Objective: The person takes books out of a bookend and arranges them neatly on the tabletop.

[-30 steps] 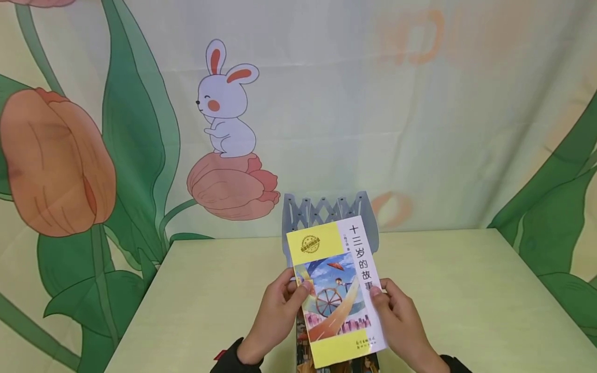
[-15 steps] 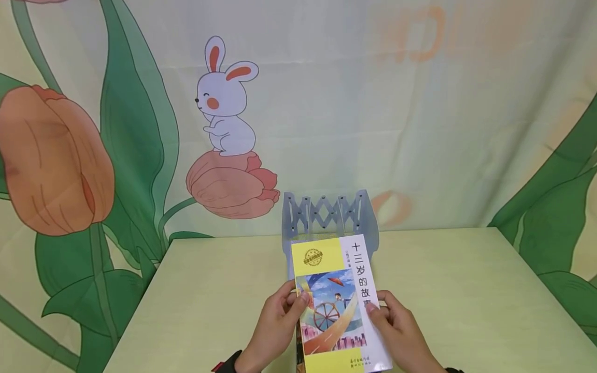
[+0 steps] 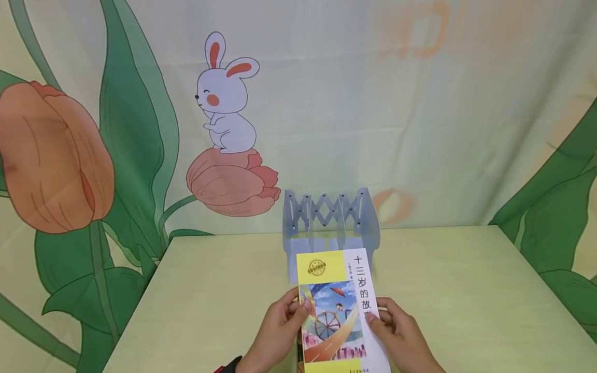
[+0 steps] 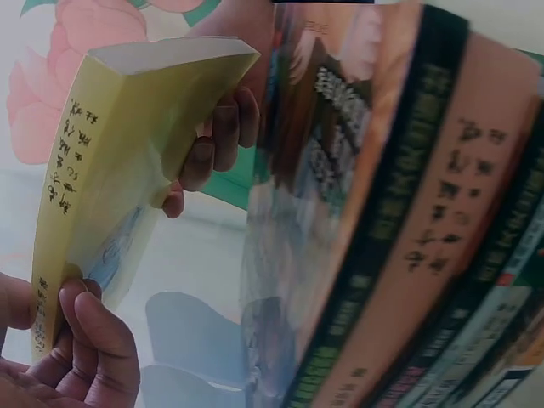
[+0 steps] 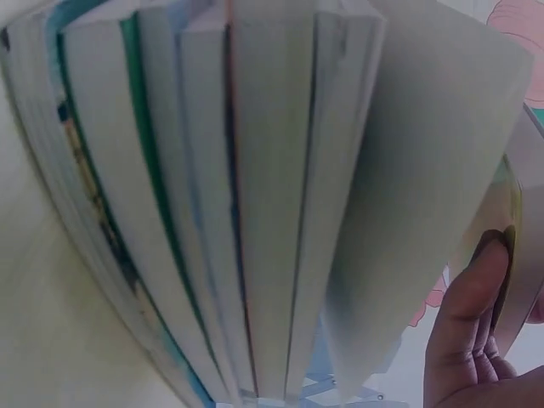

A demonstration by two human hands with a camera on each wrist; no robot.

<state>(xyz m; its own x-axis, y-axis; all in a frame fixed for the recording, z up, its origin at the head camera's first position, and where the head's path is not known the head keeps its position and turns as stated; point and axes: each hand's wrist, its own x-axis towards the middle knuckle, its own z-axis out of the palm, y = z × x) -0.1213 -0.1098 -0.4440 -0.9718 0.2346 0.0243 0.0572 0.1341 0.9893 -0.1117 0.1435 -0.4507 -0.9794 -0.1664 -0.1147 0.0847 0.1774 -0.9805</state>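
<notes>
A paperback book (image 3: 333, 316) with a yellow and white cover and a painted picture is held cover up, in front of the body. My left hand (image 3: 276, 329) pinches its left edge, thumb on the cover. On the opposite edge my right hand (image 3: 404, 334) grips it, thumb on the white strip. The left wrist view shows the book's yellow spine (image 4: 55, 204). Beneath it is a stack of several books (image 4: 399, 187), mostly hidden in the head view; the right wrist view shows their white page edges (image 5: 272, 195).
Behind the book stands a grey-blue folding bookend (image 3: 370, 223) with upright dividers and a criss-cross back, on the pale yellow-green table (image 3: 466, 290). A curtain (image 3: 326, 103) printed with tulips and a rabbit hangs right behind the table.
Both hands have drawn the book down and toward the body, and it is straighter than before. More of the bookend now shows above it, and less of the stack below.
</notes>
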